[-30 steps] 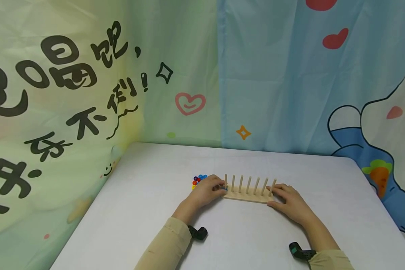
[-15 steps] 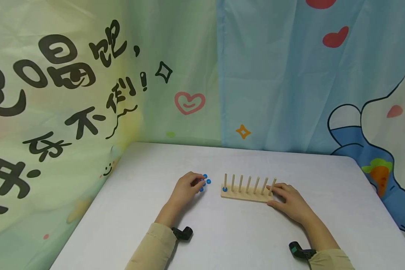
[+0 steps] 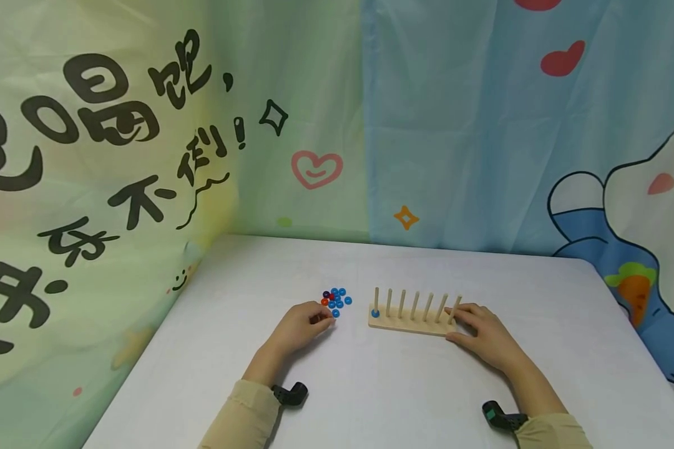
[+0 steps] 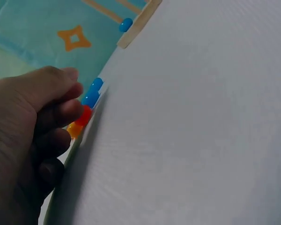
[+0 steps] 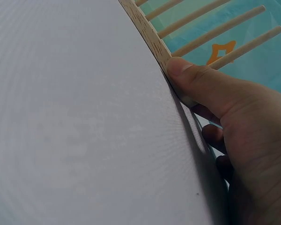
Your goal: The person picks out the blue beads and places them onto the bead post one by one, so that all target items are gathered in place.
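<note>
While the right hand (image 3: 484, 332) grips the right end of the rack (image 3: 419, 323), thumb on the front edge of its base, the left hand (image 3: 299, 325) curls its fingers at the near side of the loose beads (image 3: 338, 300). Its thumb and forefinger come close together just beside the nearest blue one; whether they pinch a bead, I cannot tell.

The step in hand looks like picking up one bead with the rack held steady. The next move seems to call for a sure pinch on a single bead, a lift above the peg tips, and its hole lined up with a peg.

Left of the rack, the beads lie close together, mostly blue, with red, orange and dark ones among them. The rack's seven pegs (image 3: 414, 306) stand up from its base, and a threaded bead (image 3: 375, 313) sits low on the leftmost. Beneath everything is the white surface (image 3: 404, 386); behind it hangs a printed curtain (image 3: 455, 137).
</note>
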Demonstrator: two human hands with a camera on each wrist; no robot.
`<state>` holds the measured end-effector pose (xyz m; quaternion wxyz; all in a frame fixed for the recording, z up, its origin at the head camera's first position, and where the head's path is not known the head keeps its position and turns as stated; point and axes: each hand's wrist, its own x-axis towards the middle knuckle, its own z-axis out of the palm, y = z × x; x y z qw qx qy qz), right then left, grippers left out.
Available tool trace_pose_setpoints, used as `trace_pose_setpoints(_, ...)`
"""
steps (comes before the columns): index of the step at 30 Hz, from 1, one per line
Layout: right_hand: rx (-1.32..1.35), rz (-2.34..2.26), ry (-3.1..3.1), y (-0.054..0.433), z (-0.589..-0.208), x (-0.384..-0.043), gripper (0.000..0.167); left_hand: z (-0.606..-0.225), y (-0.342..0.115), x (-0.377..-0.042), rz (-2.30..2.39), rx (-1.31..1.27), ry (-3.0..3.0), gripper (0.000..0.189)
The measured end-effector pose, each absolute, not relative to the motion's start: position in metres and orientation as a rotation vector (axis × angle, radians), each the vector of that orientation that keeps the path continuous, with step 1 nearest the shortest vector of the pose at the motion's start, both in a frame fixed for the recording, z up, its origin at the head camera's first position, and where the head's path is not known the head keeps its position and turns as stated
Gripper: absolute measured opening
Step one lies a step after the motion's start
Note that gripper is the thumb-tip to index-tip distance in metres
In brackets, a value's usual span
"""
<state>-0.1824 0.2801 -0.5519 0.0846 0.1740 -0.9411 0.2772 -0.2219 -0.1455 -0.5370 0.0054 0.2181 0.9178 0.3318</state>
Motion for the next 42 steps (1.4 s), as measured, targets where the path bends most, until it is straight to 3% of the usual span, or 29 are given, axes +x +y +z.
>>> trace_pose_setpoints(21, 0.488, 0.835, -2.833, 0.282, -0.549, -0.183, 0.054, -0.542, -0.136, -0.236, 0.854, 0.640, 3.036, 0.032)
trace_pose_setpoints(42, 0.463, 0.863, -2.863, 0.280, -0.549, -0.180, 0.056, -0.547, -0.128, -0.237, 0.752, 0.612, 3.063, 0.022)
